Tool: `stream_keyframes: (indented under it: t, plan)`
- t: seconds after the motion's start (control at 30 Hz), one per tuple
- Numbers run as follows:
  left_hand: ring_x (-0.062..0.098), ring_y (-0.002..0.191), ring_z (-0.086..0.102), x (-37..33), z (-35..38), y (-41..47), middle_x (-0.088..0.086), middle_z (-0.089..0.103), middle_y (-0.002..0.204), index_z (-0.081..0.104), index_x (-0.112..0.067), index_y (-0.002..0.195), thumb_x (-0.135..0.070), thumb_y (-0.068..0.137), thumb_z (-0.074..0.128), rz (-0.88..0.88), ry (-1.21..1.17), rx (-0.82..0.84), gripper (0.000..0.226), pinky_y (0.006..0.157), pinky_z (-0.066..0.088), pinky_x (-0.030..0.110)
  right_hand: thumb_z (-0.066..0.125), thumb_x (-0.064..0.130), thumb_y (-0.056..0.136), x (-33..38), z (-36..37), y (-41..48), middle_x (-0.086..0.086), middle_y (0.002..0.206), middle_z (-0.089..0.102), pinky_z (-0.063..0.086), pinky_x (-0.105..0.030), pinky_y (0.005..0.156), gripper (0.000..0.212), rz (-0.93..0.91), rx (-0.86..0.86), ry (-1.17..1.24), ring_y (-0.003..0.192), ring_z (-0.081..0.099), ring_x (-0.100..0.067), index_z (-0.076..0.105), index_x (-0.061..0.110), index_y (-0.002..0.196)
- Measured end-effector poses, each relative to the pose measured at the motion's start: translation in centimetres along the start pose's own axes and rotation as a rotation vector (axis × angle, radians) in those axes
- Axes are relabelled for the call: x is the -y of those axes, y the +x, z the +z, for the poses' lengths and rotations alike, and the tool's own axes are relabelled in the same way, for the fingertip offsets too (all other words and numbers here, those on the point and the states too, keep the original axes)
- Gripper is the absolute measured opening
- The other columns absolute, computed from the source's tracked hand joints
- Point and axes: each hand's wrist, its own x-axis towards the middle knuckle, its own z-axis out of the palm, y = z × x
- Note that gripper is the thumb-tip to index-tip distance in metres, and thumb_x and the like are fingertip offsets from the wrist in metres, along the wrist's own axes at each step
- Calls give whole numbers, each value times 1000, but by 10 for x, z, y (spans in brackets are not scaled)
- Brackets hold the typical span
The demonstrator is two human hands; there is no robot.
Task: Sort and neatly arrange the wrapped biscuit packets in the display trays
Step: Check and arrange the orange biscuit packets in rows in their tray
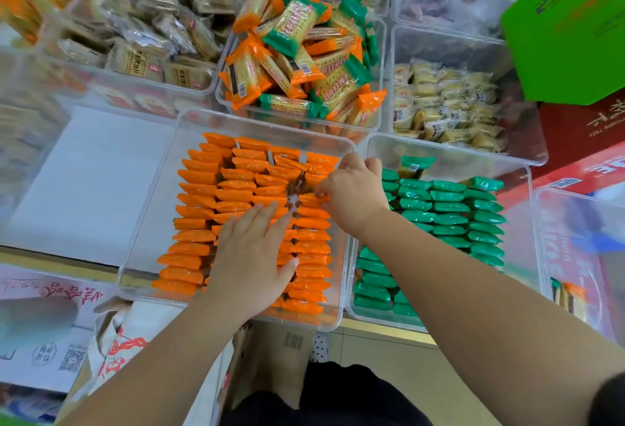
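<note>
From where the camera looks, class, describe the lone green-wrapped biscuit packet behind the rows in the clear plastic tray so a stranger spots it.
Start at the clear plastic tray on the near right, filled with neat rows of green packets. At its far left corner, near the right hand, one green-wrapped packet stands alone. Unlike its neighbours, it joins no row and shows a tan face.
</note>
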Motion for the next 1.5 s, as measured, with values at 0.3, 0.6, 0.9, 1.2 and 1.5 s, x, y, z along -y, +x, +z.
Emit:
stream_keyframes:
  t: [0.3, 0.6, 0.9, 1.2, 1.5]
  plan:
    - [20, 155, -4, -18, 4, 46, -5, -3, 169, -12, -25, 158, -58, 94, 53, 104, 121, 90, 97, 123, 0, 58, 53, 46, 97, -20, -7, 8, 9, 99, 69, 27, -43, 96, 25, -39, -41, 146, 122, 44, -21, 75, 35, 102]
    - [27, 136, 30, -20, 10, 48, -6, 30, 157, 23, -25, 157, -64, 89, 48, 116, 182, -11, 82, 110, 26, 47, 63, 22, 89, -3, -16, 32, 2, 112, 61, 28, -45, 99, 19, 3, -37, -155, 121, 37, -30, 75, 28, 103]
    - [24, 126, 41, -24, 6, 51, -6, 44, 148, 51, -25, 142, -61, 96, 42, 107, 186, -27, 59, 103, 34, 41, 67, 23, 87, -11, -26, 23, 6, 107, 64, 33, -41, 99, 12, -83, -98, -105, 117, 46, -26, 72, 27, 97]
    - [25, 126, 41, -30, 5, 64, -6, 47, 147, 54, -22, 140, -65, 95, 40, 126, 259, 16, 64, 103, 34, 42, 68, 28, 87, -42, -67, -55, 1, 82, 69, 53, -36, 66, 8, 121, -271, 453, 79, 65, -22, 68, 20, 85]
    - [28, 120, 49, -37, -10, 40, 2, 57, 139, 60, -20, 134, -36, 102, 46, 104, 22, -38, 39, 98, 41, 45, 79, 18, 84, -49, -50, -115, 1, 66, 67, 48, -22, 57, 12, 412, -117, 1260, 60, 57, -2, 70, 15, 76]
